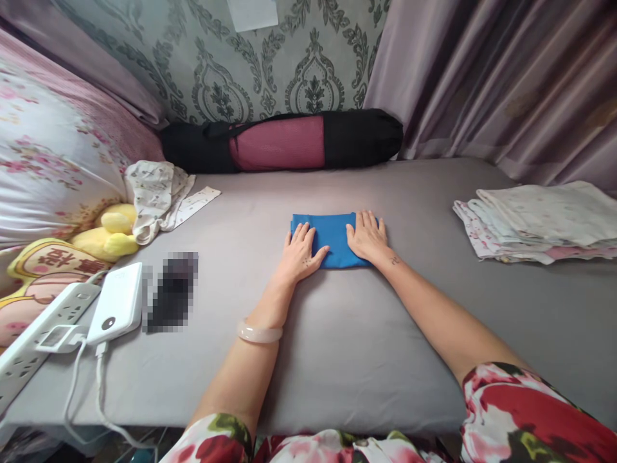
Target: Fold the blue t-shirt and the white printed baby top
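A folded blue cloth (333, 239) lies flat on the grey bed sheet (347, 334), in front of me. My left hand (301, 252) rests palm down on its left part, fingers stretched out and thumb pointing inward. On the right part of the cloth, my right hand (367, 236) lies flat too, its fingers extended. Neither hand grips the cloth; both press or rest on top of it. The cloth's left and right edges are partly covered by my hands.
To the right sits a stack of folded cloths (544, 222). A black and maroon rolled bag (284, 143) lies along the wall. At left are a crumpled white garment (157, 196), a yellow plush toy (108, 235), a white power bank (117, 302) and a power strip (45, 331) with cables.
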`<state>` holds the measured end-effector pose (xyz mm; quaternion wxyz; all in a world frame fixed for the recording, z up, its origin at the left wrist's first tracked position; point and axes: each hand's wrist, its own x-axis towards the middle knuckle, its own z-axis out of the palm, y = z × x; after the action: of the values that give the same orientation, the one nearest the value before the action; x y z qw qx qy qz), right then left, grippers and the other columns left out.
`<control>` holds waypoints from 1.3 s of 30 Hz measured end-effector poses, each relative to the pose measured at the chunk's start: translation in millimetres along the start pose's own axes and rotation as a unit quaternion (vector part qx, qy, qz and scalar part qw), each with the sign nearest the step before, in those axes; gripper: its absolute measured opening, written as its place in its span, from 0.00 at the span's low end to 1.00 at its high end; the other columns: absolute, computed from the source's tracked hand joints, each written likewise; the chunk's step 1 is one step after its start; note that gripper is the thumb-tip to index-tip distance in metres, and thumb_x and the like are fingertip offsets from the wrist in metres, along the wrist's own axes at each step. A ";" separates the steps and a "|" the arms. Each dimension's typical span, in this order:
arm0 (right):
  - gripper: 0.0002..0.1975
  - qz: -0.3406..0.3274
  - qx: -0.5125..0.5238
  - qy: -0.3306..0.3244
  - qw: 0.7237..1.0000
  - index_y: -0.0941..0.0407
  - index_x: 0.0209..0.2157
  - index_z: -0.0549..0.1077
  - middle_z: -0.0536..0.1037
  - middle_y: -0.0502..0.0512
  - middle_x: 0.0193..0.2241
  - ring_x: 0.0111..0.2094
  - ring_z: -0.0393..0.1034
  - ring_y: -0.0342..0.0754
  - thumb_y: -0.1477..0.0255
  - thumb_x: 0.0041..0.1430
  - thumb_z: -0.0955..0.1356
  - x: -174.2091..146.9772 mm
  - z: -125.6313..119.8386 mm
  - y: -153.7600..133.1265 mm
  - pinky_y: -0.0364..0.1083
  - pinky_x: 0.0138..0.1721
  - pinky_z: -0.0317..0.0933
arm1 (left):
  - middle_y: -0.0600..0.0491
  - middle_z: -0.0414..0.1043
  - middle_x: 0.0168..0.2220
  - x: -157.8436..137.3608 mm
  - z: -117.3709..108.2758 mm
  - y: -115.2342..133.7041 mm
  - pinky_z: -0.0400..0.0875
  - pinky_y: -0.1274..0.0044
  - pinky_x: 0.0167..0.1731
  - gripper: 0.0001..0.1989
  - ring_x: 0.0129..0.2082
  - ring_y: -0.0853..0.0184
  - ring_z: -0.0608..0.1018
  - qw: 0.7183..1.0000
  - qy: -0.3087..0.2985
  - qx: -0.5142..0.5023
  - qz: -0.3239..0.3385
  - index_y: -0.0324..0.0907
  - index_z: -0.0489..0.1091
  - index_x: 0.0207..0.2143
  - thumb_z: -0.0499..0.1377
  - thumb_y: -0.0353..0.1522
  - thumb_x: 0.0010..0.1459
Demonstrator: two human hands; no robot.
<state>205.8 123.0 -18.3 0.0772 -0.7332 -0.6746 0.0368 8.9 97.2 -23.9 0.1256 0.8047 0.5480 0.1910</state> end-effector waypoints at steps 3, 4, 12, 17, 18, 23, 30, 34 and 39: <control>0.33 0.000 0.002 0.003 1.000 0.70 0.65 0.52 0.53 0.68 0.67 0.68 0.42 0.58 0.63 0.67 0.50 -0.2 2.3 -0.6 0.59 0.66 0.36 | 0.40 0.52 0.67 0.3 0.0 -0.4 0.45 0.57 0.65 0.30 0.68 0.53 0.52 1.000 0.002 -0.010 0.000 0.40 0.59 0.62 0.51 0.47 0.62; 0.33 0.000 0.002 0.003 1.000 0.70 0.65 0.52 0.53 0.68 0.67 0.68 0.42 0.58 0.63 0.67 0.50 -0.3 2.2 -1.0 0.59 0.66 0.37 | 0.40 0.52 0.67 0.3 -0.1 -0.4 0.45 0.57 0.65 0.30 0.68 0.53 0.52 1.000 0.003 -0.011 -0.002 0.40 0.59 0.62 0.52 0.47 0.62; 0.33 -0.017 0.036 -0.045 0.998 0.67 0.67 0.50 0.51 0.65 0.68 0.68 0.41 0.56 0.61 0.68 0.48 0.0 -6.8 12.8 0.59 0.66 0.39 | 0.39 0.51 0.67 0.1 -2.0 1.1 0.45 0.56 0.65 0.30 0.68 0.53 0.52 1.000 -0.006 -0.005 -0.008 0.39 0.59 0.61 0.51 0.47 0.63; 0.34 -0.058 0.017 -0.017 0.998 0.67 0.67 0.49 0.48 0.65 0.68 0.69 0.39 0.56 0.59 0.68 0.48 -13.1 -4.2 25.6 0.59 0.67 0.35 | 0.39 0.52 0.67 0.3 -0.8 -0.3 0.44 0.56 0.65 0.30 0.68 0.53 0.52 1.000 -0.001 -0.019 -0.006 0.40 0.59 0.61 0.51 0.47 0.63; 0.34 -0.061 0.014 -0.009 0.998 0.67 0.67 0.50 0.48 0.65 0.68 0.69 0.39 0.56 0.60 0.68 0.48 -15.8 -2.5 26.6 0.59 0.67 0.35 | 0.39 0.52 0.67 0.4 -0.4 -0.8 0.44 0.56 0.65 0.30 0.68 0.53 0.52 1.000 0.000 -0.020 -0.006 0.40 0.59 0.61 0.51 0.47 0.63; 0.34 -0.061 0.000 0.008 0.998 0.68 0.67 0.51 0.50 0.65 0.68 0.69 0.40 0.55 0.61 0.68 0.49 -21.4 2.4 25.6 0.58 0.67 0.36 | 0.38 0.52 0.67 0.8 0.1 -1.8 0.45 0.56 0.65 0.30 0.68 0.52 0.52 1.000 0.000 -0.018 -0.003 0.38 0.59 0.61 0.51 0.46 0.63; 0.34 -0.058 -0.017 0.015 0.998 0.68 0.66 0.52 0.51 0.67 0.67 0.68 0.41 0.58 0.60 0.68 0.49 -22.4 -4.8 18.9 0.60 0.66 0.36 | 0.39 0.54 0.66 0.7 -1.5 -1.1 0.46 0.57 0.65 0.27 0.68 0.54 0.53 1.000 0.008 -0.020 -0.004 0.39 0.60 0.60 0.50 0.44 0.65; 0.33 -0.090 -0.018 0.038 0.995 0.68 0.66 0.53 0.50 0.67 0.68 0.68 0.40 0.58 0.60 0.69 0.49 -32.5 -8.4 -0.9 0.60 0.66 0.35 | 0.41 0.57 0.65 2.5 0.1 -2.3 0.48 0.58 0.65 0.22 0.67 0.56 0.56 0.999 0.032 -0.029 -0.007 0.41 0.62 0.59 0.49 0.40 0.66; 0.32 -0.169 -0.011 0.039 0.985 0.67 0.66 0.54 0.50 0.67 0.68 0.69 0.40 0.58 0.61 0.69 0.51 -49.0 -4.0 -33.6 0.60 0.66 0.33 | 0.42 0.62 0.63 6.1 0.8 -3.8 0.52 0.60 0.63 0.19 0.65 0.58 0.61 0.997 0.069 -0.020 -0.027 0.41 0.64 0.57 0.45 0.35 0.67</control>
<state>169.1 76.7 -11.3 0.1001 -0.6102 -0.7858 -0.0128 8.1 104.3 -25.1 0.1085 0.7719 0.5727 0.2537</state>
